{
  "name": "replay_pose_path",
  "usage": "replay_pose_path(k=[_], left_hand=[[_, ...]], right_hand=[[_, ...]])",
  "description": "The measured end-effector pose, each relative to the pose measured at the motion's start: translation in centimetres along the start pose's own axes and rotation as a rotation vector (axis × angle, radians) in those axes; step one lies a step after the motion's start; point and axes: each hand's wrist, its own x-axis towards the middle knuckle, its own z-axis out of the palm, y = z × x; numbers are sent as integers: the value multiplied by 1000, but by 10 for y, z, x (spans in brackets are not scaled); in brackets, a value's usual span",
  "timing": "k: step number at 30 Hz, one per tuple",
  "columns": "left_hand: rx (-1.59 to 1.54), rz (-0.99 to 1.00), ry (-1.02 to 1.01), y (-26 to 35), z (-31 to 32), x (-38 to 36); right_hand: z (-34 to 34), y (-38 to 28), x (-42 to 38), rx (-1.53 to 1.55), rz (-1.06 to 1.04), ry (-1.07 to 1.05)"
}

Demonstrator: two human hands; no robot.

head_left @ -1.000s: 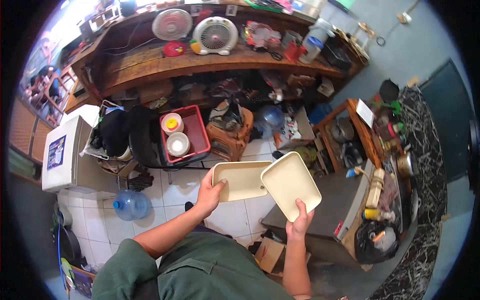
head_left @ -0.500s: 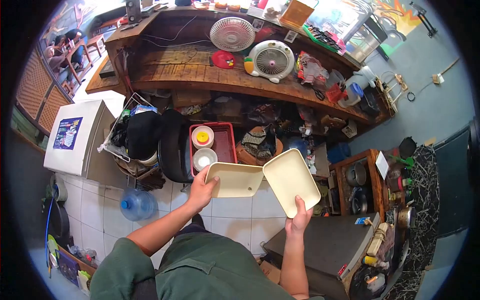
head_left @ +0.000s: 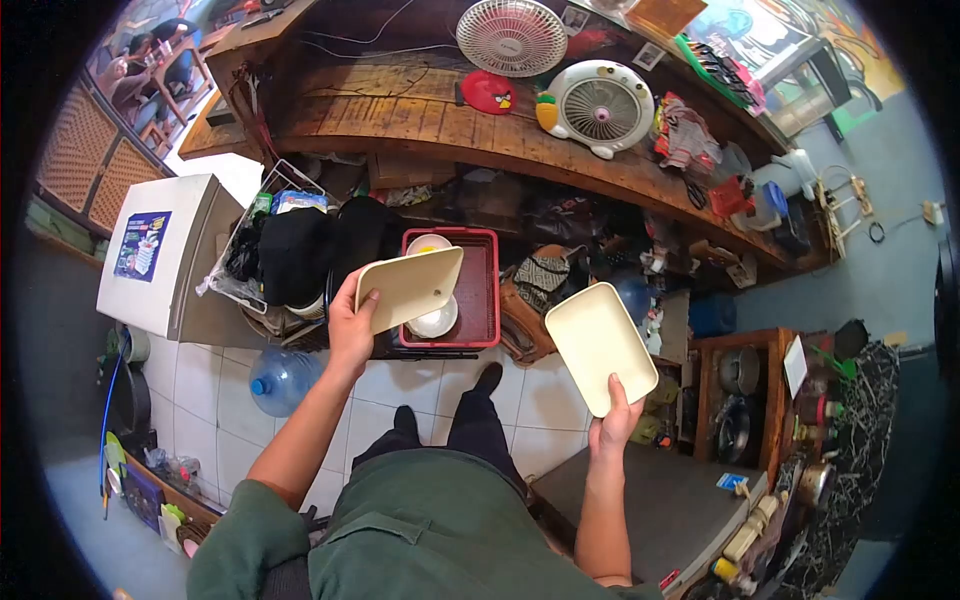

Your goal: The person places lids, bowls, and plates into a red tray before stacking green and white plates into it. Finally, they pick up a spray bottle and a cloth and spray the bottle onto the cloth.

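The left hand is closed on the near left edge of a cream tray, thumb lying on the upper face and fingers curled beneath. That tray is tilted and hangs over the left half of the red crate, covering part of a white bowl that sits inside the crate. Well to the right of the crate, the right hand pinches the near corner of a second cream tray, thumb on top, fingers hidden behind it; this tray is held with its hollow side up and apart from the first one.

Left of the crate stands a wire basket stuffed with dark cloth, and beyond that a white box-like cabinet. Below the basket a clear water jug lies on the white tiled floor. Above the crate runs a long wooden counter carrying two white fans. Right of the crate, a low wooden shelf holds metal pots.
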Motion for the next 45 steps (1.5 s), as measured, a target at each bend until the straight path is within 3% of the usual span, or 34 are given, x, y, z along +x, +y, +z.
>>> replay_pose_path(k=[8,11,15,19,23,25,31,33,35,37,40,43,45], left_hand=[[160,1,299,-17,20,42],[334,2,312,-27,34,54],[493,15,258,-37,59,62],[580,-22,189,-56,70,77],[778,165,68,-99,57,118],[838,177,31,-111,59,146],[926,242,-162,-178,44,221],[930,250,-270,-194,40,236],[960,291,-315,-196,42,245],[1024,451,-464,-197,42,251],[1047,529,-513,-201,46,256],[1057,611,-551,-196,52,267],[1059,671,-549,-200,49,277]], right_hand=[[37,50,131,-139,78,-186],[58,67,177,-250,140,-227],[82,103,225,-374,178,-314],[101,155,259,-514,62,-430],[131,178,269,-687,-56,-527],[145,194,276,-610,-13,-589],[190,228,293,-761,-385,-882],[205,241,294,-815,-396,-884],[219,257,299,-848,-427,-1011],[236,264,298,-885,-423,-1039],[258,266,293,-1022,-532,-1142],[285,265,290,-1155,-504,-1258],[293,280,289,-1149,-589,-1234]])
